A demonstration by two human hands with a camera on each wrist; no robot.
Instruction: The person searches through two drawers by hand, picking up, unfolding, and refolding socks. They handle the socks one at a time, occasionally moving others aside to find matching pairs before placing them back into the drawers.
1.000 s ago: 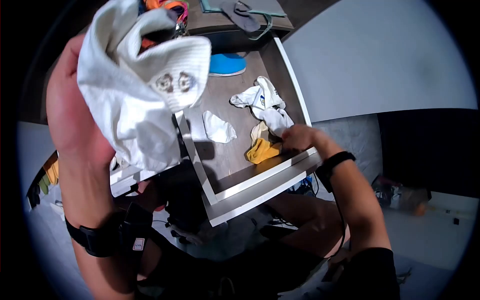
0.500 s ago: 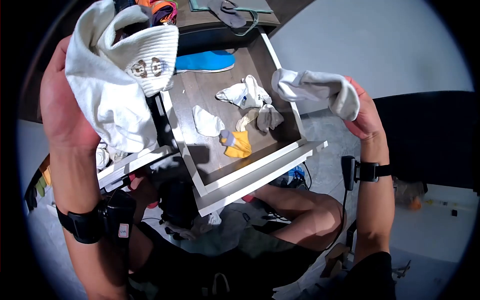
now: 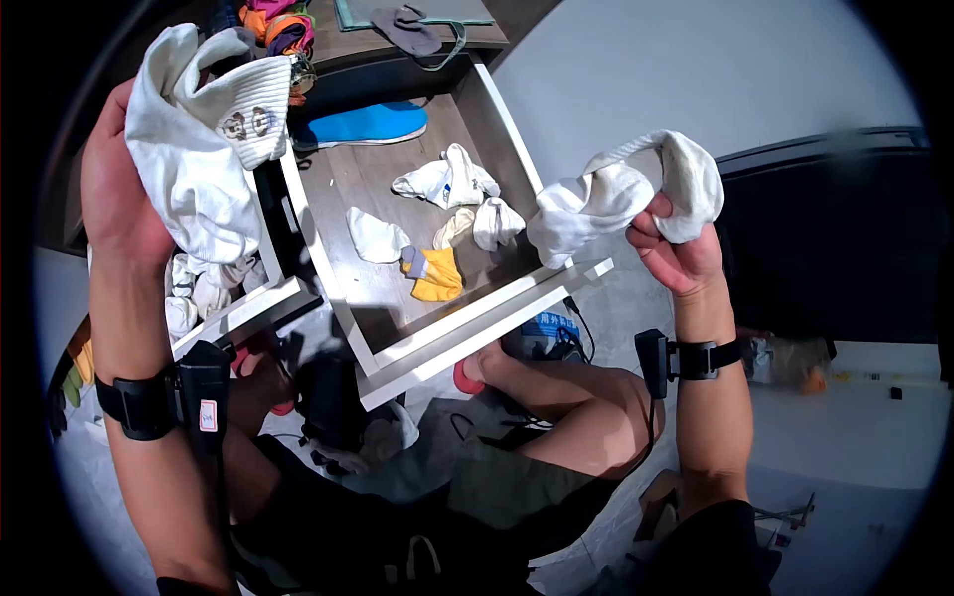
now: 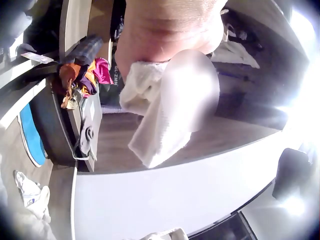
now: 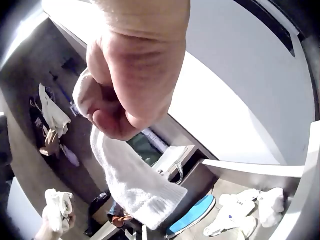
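My left hand [image 3: 124, 204] holds up a white sock [image 3: 194, 184] at the upper left of the head view. Two small brown animal faces mark its ribbed cuff, and the sock hides most of the fingers. On the right, my right hand [image 3: 681, 258] grips another white sock [image 3: 586, 214] with curled fingers, close beside the drawer's right wall. In the right wrist view this sock [image 5: 132, 180] hangs down below the fist. Between the hands, the open drawer [image 3: 328, 268] holds a white sock with a blue mark [image 3: 452, 184], other white pieces and a yellow-and-grey sock [image 3: 435, 276].
A blue insole [image 3: 368, 124] lies at the drawer's back. Left of it, a second drawer [image 3: 238, 316] holds several white socks [image 3: 214, 288]. A colourful cloth bundle [image 3: 278, 25] and a grey strapped item [image 3: 405, 30] rest on the cabinet top. My bent leg [image 3: 581, 407] is below.
My right hand has lifted the white sock out of the drawer and up to the right. My left hand keeps its sock raised. The drawer shifts left in the head view.
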